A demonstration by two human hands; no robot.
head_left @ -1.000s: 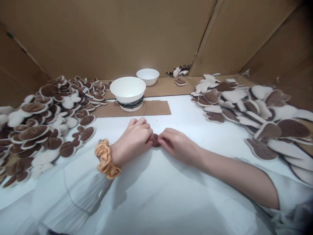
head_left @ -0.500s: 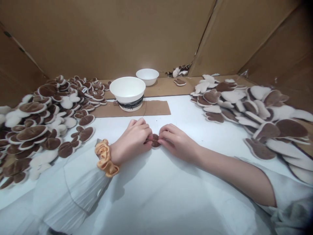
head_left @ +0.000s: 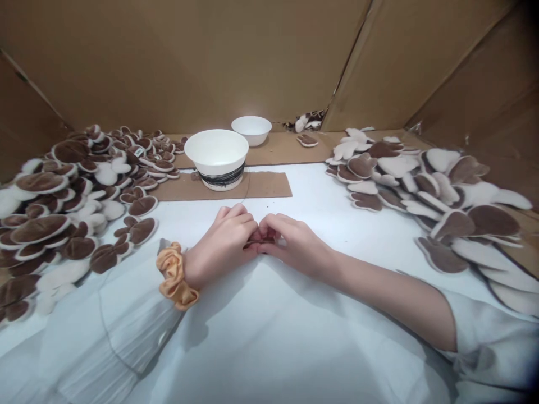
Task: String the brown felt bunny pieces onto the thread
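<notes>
Over the white table surface [head_left: 303, 331], my left hand [head_left: 227, 238] and my right hand [head_left: 297, 241] meet with fingertips touching. Both are closed on a small brown plush piece [head_left: 268, 240]; only a thin strip of it shows between the fingers. An orange scrunchie [head_left: 177, 276] circles the left wrist. Beyond the hands stands a white bowl [head_left: 217, 148] with black thread [head_left: 221, 178] wound about its lower wall. What the fingertips do on the piece is hidden.
On the left lies a heap of brown-and-white plush pieces [head_left: 42, 182]. Flatter brown and white pieces [head_left: 438, 185] are piled at right. A second white bowl [head_left: 251, 132] sits behind the first, near a cardboard strip [head_left: 269, 186]. Cardboard walls [head_left: 202, 62] rise behind.
My right hand has shifted left and now meets the left hand. The brown plush piece, earlier plainly seen between them, is now mostly covered by fingers. The view has moved slightly.
</notes>
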